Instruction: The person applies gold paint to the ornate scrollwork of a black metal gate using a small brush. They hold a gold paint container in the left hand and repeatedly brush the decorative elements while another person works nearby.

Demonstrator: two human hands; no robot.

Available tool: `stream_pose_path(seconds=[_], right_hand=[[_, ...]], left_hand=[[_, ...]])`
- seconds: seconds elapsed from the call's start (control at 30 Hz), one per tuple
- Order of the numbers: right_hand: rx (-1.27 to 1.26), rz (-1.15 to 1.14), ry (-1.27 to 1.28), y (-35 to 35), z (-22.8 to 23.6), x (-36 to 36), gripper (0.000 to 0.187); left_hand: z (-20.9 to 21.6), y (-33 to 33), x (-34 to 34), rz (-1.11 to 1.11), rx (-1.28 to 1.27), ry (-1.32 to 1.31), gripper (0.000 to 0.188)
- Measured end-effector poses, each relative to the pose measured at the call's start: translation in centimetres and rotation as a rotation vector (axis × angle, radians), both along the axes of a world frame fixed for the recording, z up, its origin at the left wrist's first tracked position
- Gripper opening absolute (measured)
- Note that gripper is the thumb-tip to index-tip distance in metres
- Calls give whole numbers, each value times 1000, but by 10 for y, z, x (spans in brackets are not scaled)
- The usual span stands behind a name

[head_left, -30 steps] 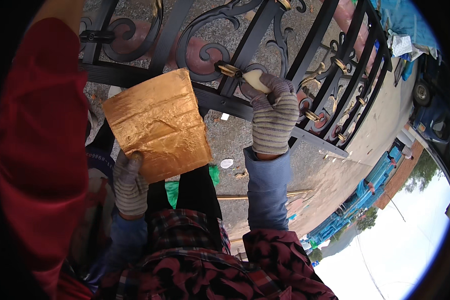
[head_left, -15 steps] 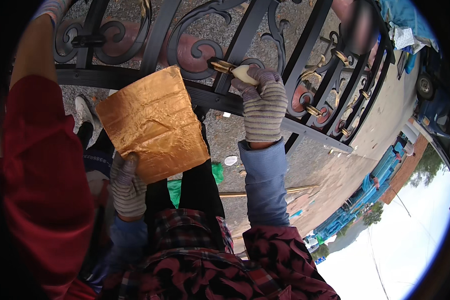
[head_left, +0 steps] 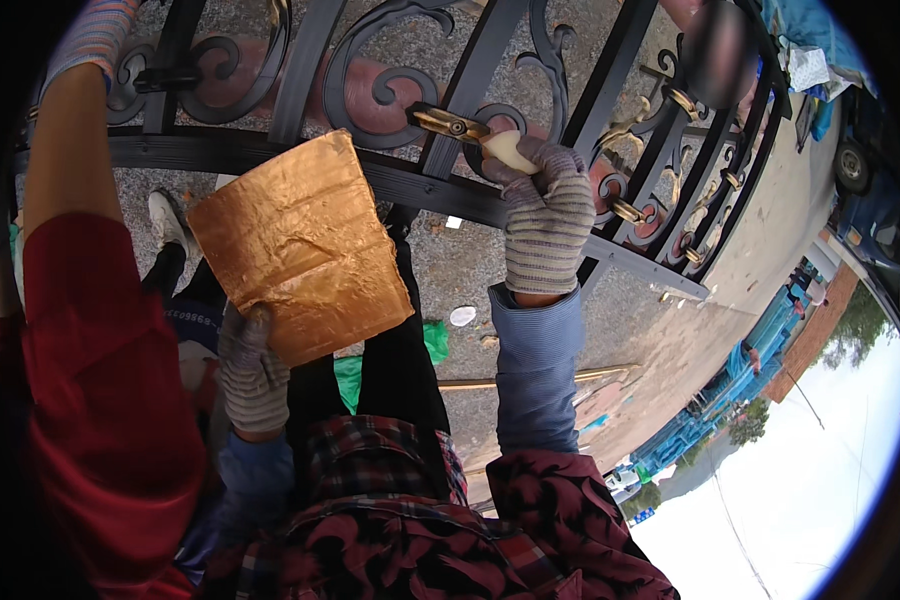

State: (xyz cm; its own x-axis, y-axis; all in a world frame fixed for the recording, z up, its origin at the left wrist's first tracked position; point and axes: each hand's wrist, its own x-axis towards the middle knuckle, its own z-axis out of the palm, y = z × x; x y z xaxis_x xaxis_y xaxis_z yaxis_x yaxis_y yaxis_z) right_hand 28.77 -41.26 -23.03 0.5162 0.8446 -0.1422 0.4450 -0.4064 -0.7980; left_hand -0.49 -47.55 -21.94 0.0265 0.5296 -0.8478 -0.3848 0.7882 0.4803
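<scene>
My left hand (head_left: pixel 252 375), in a striped knit glove, grips the lower left edge of a stiff board (head_left: pixel 300 250) covered in wrinkled gold paint. Between the fingers and thumb of my right hand (head_left: pixel 550 220), gloved alike, is a small pale pad (head_left: pixel 510 150), possibly sponge. Its tip is at the right end of a gold-coloured collar (head_left: pixel 450 123) on a black metal fence panel (head_left: pixel 200 150); I cannot tell whether they touch. Black scrolls surround the collar.
At my left reaches another person's red sleeve (head_left: pixel 110 390), with a striped gloved hand (head_left: pixel 90 40) by the panel. More gold collars (head_left: pixel 625 211) run along the panel to the right. A green plastic piece (head_left: pixel 435 342) and a thin wooden strip (head_left: pixel 530 380) lie on the ground.
My right hand with the pale pad has shifted slightly right, baring more of the gold collar. My left hand and the board have hardly moved. The other person's arm has shifted a little.
</scene>
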Motion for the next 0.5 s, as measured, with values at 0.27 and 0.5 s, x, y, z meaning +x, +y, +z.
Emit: stream_pose_path(seconds=[0.27,0.5], right_hand=[[29,-13,-63,-3,-5,4,28],[21,-60,-41,1,-8,2,28]], left_hand=[[-1,0,9,77,87,-80,51],[3,-1,8,57,64,-34,54]])
